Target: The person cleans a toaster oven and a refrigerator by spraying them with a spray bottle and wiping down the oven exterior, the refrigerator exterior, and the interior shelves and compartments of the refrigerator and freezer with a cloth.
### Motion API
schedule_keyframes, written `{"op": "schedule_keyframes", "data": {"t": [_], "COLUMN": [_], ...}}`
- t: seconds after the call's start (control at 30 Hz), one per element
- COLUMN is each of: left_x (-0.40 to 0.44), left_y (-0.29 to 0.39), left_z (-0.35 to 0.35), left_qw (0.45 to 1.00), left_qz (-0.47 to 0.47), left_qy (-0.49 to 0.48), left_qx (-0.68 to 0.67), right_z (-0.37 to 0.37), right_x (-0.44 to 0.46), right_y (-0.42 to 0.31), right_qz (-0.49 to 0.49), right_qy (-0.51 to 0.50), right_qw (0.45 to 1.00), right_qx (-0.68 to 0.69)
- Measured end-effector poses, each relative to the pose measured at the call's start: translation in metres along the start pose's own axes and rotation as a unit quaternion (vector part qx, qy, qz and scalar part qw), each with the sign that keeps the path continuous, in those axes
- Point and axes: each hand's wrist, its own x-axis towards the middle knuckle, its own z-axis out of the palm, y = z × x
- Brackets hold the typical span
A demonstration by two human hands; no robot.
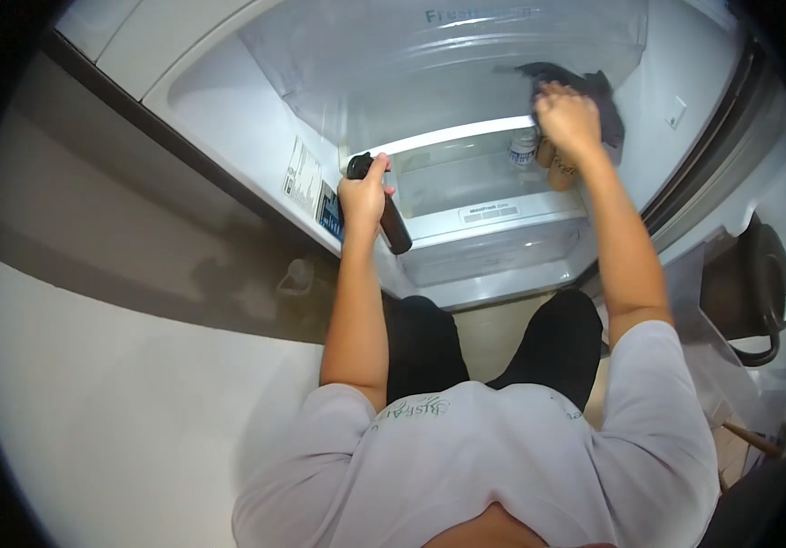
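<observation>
Well, refrigerator (220, 87): standing open, the person's bent knees close before its bottom edge, a stance that likely lets both arms reach in.
Pitcher (742, 288): dark, on the open door at the right; the door rack's wall presumably keeps it from tipping.
Crisper drawer (489, 260): clear-fronted, set below the MoistFresh label strip, its see-through front seemingly meant to show the contents.
Cloth (610, 105): dark grey, bunched at the right end of the white shelf rim (448, 134), under the right hand (568, 117); that hand's fingers are bent over it, but whether they grip or merely press I cannot tell.
Bottle (397, 228): dark, tilted at the rim's left end; the left hand (365, 196) is closed around its upper part, probably because that leaves the base hanging free.
Tan containers (561, 173): beside each other near the shelf's right edge, partly hidden by the right hand.
Jar (522, 149): labelled, just left of them, perhaps grouped there for support.
</observation>
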Motion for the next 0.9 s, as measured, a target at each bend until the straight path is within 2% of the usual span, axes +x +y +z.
{"op": "schedule_keyframes", "data": {"t": [0.13,0.2,0.23,0.27,0.33,0.37,0.43,0.47,0.53,0.63,0.7,0.77,0.8,0.83,0.9], "left_x": [-0.002,-0.001,-0.001,-0.001,-0.001,-0.001,-0.001,-0.003,-0.006,0.003,0.004,0.001,0.002,0.001,-0.001], "left_y": [0.0,0.001,0.005,0.011,0.023,0.031,0.038,0.04,0.044,0.034,0.037,0.04,0.041,0.043,0.047], "left_z": [-0.003,-0.008,-0.009,-0.008,-0.008,-0.008,-0.011,-0.012,-0.011,-0.014,-0.014,-0.014,-0.014,-0.013,-0.011], "left_qw": [0.997,0.982,0.973,0.961,0.957,0.955,0.952,0.951,0.95,0.935,0.935,0.936,0.935,0.934,0.932], "left_qz": [-0.054,-0.08,-0.104,-0.126,-0.116,-0.11,-0.113,-0.122,-0.138,-0.147,-0.14,-0.147,-0.152,-0.154,-0.159], "left_qy": [-0.032,-0.08,-0.076,-0.073,-0.087,-0.097,-0.116,-0.117,-0.122,-0.151,-0.154,-0.151,-0.157,-0.144,-0.117], "left_qx": [-0.041,-0.151,-0.193,-0.236,-0.25,-0.258,-0.259,-0.258,-0.252,-0.287,-0.287,-0.281,-0.28,-0.289,-0.304], "right_z": [0.0,-0.015,-0.016,-0.005,0.044,0.047,0.051,0.05,0.076,0.081,0.097,0.124,0.139,0.163,0.209], "right_x": [-0.013,-0.045,-0.066,-0.085,-0.109,-0.104,-0.091,-0.081,-0.049,-0.019,-0.007,0.0,0.004,0.01,0.031], "right_y": [0.001,-0.032,-0.055,-0.076,-0.099,-0.112,-0.146,-0.163,-0.197,-0.248,-0.272,-0.284,-0.287,-0.287,-0.285], "right_qz": [0.077,0.142,0.226,0.302,0.382,0.458,0.451,0.374,0.294,0.227,0.192,0.167,0.148,0.118,-0.041], "right_qy": [0.084,0.148,0.215,0.27,0.217,0.103,-0.07,-0.119,-0.199,-0.331,-0.338,-0.309,-0.279,-0.233,-0.057], "right_qw": [0.989,0.959,0.882,0.77,0.654,0.524,0.255,0.132,0.12,0.199,0.249,0.323,0.377,0.457,0.735], "right_qx": [0.1,0.197,0.352,0.493,0.616,0.71,0.852,0.91,0.927,0.894,0.887,0.879,0.871,0.85,0.674]}}
